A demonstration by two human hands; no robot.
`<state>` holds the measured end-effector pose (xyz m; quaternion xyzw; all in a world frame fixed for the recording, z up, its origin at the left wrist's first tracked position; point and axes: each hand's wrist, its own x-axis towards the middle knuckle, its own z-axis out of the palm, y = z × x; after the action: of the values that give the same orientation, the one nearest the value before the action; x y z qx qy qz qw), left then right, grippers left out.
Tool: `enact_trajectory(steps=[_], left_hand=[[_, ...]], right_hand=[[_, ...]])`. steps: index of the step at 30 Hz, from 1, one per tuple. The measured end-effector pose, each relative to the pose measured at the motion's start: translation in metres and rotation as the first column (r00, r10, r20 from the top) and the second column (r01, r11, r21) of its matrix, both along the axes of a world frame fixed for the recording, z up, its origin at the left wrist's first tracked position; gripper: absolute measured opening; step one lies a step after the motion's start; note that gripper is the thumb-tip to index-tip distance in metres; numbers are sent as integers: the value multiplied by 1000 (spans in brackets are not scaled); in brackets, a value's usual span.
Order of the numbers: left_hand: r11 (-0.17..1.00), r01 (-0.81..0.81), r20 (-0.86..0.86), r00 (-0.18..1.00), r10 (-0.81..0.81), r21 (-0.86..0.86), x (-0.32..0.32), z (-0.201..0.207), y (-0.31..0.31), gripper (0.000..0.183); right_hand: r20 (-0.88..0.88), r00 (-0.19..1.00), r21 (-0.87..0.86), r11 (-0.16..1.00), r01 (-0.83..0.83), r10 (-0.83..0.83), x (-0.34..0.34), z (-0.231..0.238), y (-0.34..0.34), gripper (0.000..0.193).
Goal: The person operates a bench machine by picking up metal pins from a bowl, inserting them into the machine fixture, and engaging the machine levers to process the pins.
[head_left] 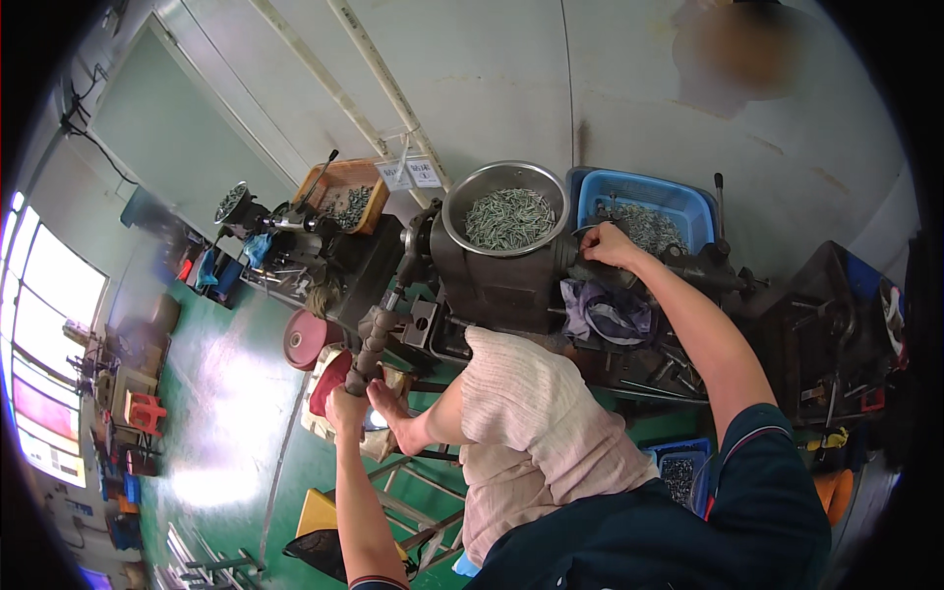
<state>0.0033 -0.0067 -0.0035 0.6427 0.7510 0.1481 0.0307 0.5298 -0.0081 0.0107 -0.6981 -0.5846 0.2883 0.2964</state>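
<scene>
My left hand [344,411] is closed round the lower end of a knobbly metal lever [372,339] on the left of a dark bench machine [497,285]. At the machine's right side my right hand [610,246] has its fingers pinched together by the spindle. What they hold, if anything, is too small to make out. A steel bowl [454,218] of small greenish metal pins [509,218] sits on top of the machine. Just behind my right hand stands a blue plastic basket [703,221] with small metal parts [649,231]. Below that hand lies a crumpled purple-grey rag [608,313].
My bare foot [395,418] is beside the lever's lower end. A beige cloth [536,393] covers my lap. Left of the machine are an orange crate [339,177] of parts and a red round container [310,339]. Loose tools [674,372] lie on the bench's right. Below stands a blue bin [700,447].
</scene>
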Motion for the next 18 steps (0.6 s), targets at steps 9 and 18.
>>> enact_trajectory(steps=[9, 18], left_hand=[[998, 6, -3, 1000, -6, -70, -16, 4, 10, 28], [998, -4, 13, 1000, 5, -62, -15, 0, 7, 25]], right_hand=[[800, 573, -29, 943, 333, -177, 99, 54, -24, 23], [730, 371, 370, 788, 492, -574, 181, 26, -189, 37]])
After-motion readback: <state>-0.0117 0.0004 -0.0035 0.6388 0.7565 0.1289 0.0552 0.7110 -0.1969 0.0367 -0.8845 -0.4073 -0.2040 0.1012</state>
